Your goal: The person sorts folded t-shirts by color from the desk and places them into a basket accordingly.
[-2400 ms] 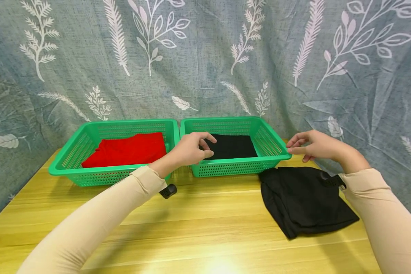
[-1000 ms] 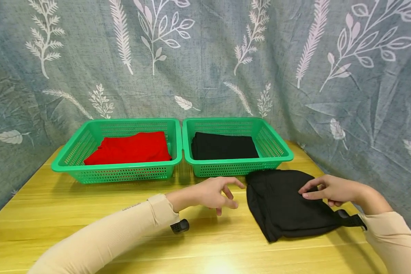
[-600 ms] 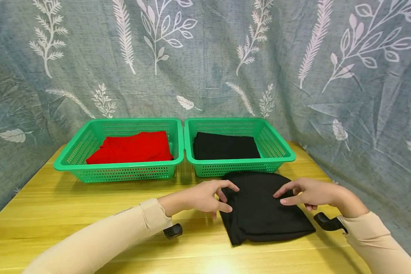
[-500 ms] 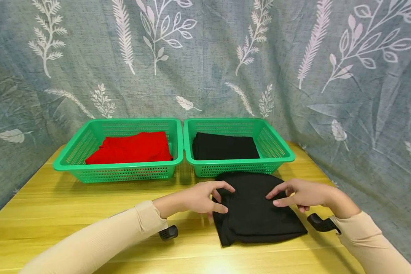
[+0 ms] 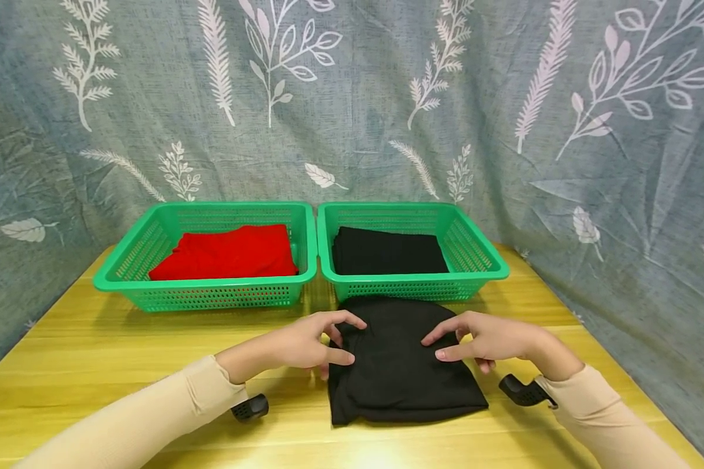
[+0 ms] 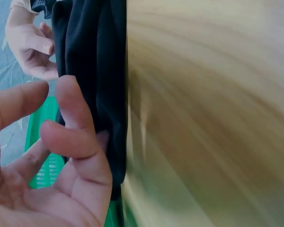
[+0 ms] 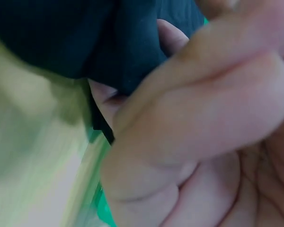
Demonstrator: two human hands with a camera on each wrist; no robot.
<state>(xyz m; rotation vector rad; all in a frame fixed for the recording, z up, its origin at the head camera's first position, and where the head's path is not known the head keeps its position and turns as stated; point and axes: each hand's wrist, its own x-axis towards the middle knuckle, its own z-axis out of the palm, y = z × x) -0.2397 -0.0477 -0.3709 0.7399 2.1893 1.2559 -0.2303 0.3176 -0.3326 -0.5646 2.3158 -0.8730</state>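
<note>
- Black cloth (image 5: 401,361) lies flat on the yellow wooden tabletop (image 5: 123,352), just in front of the right basket (image 5: 475,251). It is the thing I am working on now.
- My left hand (image 5: 305,342) has its fingers curled round the left edge of the black cloth. The left wrist view shows my fingers (image 6: 78,137) bent onto that edge.
- My right hand (image 5: 487,339) sits on the right side of the cloth with bent fingers. My right wrist view is very close and blurry, but dark cloth seems tucked between my fingers there, so I think it pinches the cloth too.
- What looks done: the red cloth (image 5: 225,253) lies folded in the left basket (image 5: 123,254), and another folded black cloth (image 5: 390,253) lies in the right basket.
- What looks left: the black cloth on the tabletop is bunched, not neat yet, and it is in no basket.
- Count: two green baskets side by side, touching or nearly so.
- Count: one red cloth and two black cloths, so three cloths in all.
- Count: two hands, both on the same cloth.
- Behind it all hangs a grey curtain (image 5: 358,98) with white leaves.
</note>
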